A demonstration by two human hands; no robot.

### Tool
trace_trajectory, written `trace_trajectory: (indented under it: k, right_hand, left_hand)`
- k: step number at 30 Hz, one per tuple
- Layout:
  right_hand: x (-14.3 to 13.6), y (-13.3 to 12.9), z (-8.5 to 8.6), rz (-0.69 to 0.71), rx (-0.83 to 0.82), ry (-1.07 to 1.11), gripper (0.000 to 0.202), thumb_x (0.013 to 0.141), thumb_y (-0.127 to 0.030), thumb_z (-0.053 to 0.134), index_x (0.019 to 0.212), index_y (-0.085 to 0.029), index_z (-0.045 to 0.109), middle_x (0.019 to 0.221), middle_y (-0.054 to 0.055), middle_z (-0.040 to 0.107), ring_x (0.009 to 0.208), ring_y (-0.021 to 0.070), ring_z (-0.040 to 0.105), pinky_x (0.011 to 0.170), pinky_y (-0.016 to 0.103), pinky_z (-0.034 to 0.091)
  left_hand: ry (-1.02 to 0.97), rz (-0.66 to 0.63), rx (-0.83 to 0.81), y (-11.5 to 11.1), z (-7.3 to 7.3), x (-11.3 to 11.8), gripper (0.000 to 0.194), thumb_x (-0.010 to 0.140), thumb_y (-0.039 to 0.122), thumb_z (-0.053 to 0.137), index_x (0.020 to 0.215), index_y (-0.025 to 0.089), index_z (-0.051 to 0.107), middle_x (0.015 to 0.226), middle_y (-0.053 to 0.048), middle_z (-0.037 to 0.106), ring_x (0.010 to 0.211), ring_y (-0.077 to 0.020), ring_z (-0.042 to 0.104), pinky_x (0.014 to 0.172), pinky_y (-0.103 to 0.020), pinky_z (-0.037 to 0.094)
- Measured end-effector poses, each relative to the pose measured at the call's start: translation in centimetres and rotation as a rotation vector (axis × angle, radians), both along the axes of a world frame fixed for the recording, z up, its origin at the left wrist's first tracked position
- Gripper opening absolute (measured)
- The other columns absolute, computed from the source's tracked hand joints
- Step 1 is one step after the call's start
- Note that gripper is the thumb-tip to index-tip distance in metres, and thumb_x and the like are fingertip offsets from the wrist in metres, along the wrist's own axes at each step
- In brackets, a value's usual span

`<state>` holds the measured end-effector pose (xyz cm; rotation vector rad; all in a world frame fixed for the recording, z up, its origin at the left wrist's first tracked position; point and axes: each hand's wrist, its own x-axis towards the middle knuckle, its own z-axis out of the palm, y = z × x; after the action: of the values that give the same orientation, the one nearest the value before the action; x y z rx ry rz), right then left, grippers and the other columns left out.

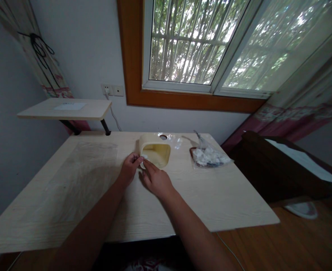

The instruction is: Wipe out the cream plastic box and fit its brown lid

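A cream-coloured plastic container (163,150) with rounded corners lies on the table, its wide opening turned toward me. At the left edge of that opening, my left hand (130,167) has its thumb and fingers pinched together. My right hand (157,181) reaches to the same spot, with its fingers drawn together and their tips meeting the left fingertips. A small whitish bit (144,156) shows just above the fingertips, too small to name. Whatever lies between the fingers is hidden.
To the right on the table (211,199) is a clear plastic bag (209,156) with white fluffy stuff inside. A transparent sheet (81,177) covers the left part. A raised shelf (67,109) stands at the back left, and a round hole (163,137) lies behind the container.
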<state>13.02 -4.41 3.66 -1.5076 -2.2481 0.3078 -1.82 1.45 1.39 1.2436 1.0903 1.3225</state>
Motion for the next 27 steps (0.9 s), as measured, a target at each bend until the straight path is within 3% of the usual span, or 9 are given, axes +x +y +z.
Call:
trace_trajectory:
  k: [7,16,21,27]
  right_hand:
    - [0.8,0.3,0.2,-0.133,-0.025,-0.093,0.050,0.097,-0.043,0.044,0.145,-0.029,0.046,0.151,0.003,0.049,0.115,0.0218,0.065,0.093,0.035,0.054]
    - [1.4,0.7,-0.1,-0.328,-0.054,-0.234,0.055,0.094,-0.037,0.044,0.147,-0.026,0.043,0.155,0.007,0.042,0.097,0.0260,0.072,0.082,0.039,0.057]
    - [1.0,0.6,-0.5,-0.312,-0.052,-0.256,0.059,0.094,-0.037,0.041,0.152,-0.022,0.036,0.158,0.011,0.037,0.097,0.0265,0.072,0.080,0.041,0.057]
    - [0.3,0.2,-0.4,-0.204,-0.040,-0.215,0.056,0.097,-0.036,0.039,0.152,-0.025,0.037,0.158,0.008,0.037,0.103,0.0234,0.070,0.086,0.037,0.057]
  left_hand:
    - [-0.125,-0.024,-0.042,0.5,-0.8,0.2,0.035,0.074,0.048,0.072,0.080,0.018,0.055,0.068,0.003,0.059,0.061,-0.0112,0.056,0.059,-0.023,0.047]
    - [-0.082,-0.014,-0.012,0.7,-1.2,0.2,0.036,0.075,0.049,0.072,0.079,0.018,0.055,0.068,0.003,0.058,0.063,-0.0110,0.055,0.059,-0.022,0.045]
    - [-0.066,0.005,-0.008,0.6,-0.8,0.2,0.033,0.074,0.046,0.072,0.077,0.019,0.054,0.065,0.005,0.053,0.060,-0.0100,0.051,0.058,-0.021,0.043]
    - [-0.046,-0.022,-0.002,0.4,-0.6,0.3,0.032,0.077,0.046,0.070,0.078,0.018,0.054,0.066,0.005,0.054,0.059,-0.0100,0.051,0.057,-0.021,0.043]
